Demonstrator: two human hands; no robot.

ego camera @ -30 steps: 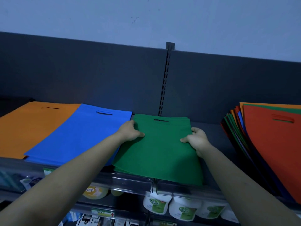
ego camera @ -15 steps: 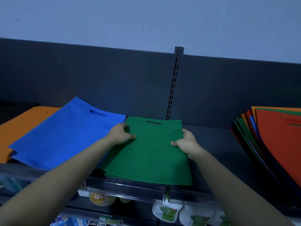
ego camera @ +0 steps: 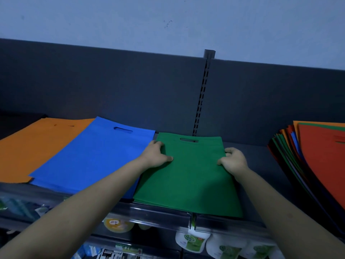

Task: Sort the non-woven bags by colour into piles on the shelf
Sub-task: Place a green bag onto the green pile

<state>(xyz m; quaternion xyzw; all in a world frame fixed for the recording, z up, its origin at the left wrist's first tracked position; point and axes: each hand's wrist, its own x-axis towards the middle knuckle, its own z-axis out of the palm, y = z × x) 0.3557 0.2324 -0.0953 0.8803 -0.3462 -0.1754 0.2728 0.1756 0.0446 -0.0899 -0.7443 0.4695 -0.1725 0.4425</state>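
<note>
L hand [ego camera: 155, 155] grips the left edge of the green bag pile [ego camera: 188, 176]: fingers curled over the edge, thumb flat on top. R hand [ego camera: 233, 161] does the same on the right edge, fingers wrapped round it, thumb on the top bag. Both hands sit on the far half of the pile, roughly level w/ each other.

Green pile lies flat on the shelf [ego camera: 261, 165], long axis running front to back. Its handle slot [ego camera: 189, 140] is at the far end, near the back panel [ego camera: 112, 86] and just below the slotted upright [ego camera: 202, 98]. Near end reaches out over the clear front rail [ego camera: 158, 215].

Just left, touching the green pile, is the blue pile [ego camera: 89, 156], flat, slot end also far, long axis skewed so the near end swings left. It overlaps the right part of the orange pile [ego camera: 33, 146] further left.

Well apart on the right, an unsorted mixed stack [ego camera: 317, 156] w/ a red-orange bag on top, edges fanned. Bottles [ego camera: 192, 242] on the shelf below.
</note>
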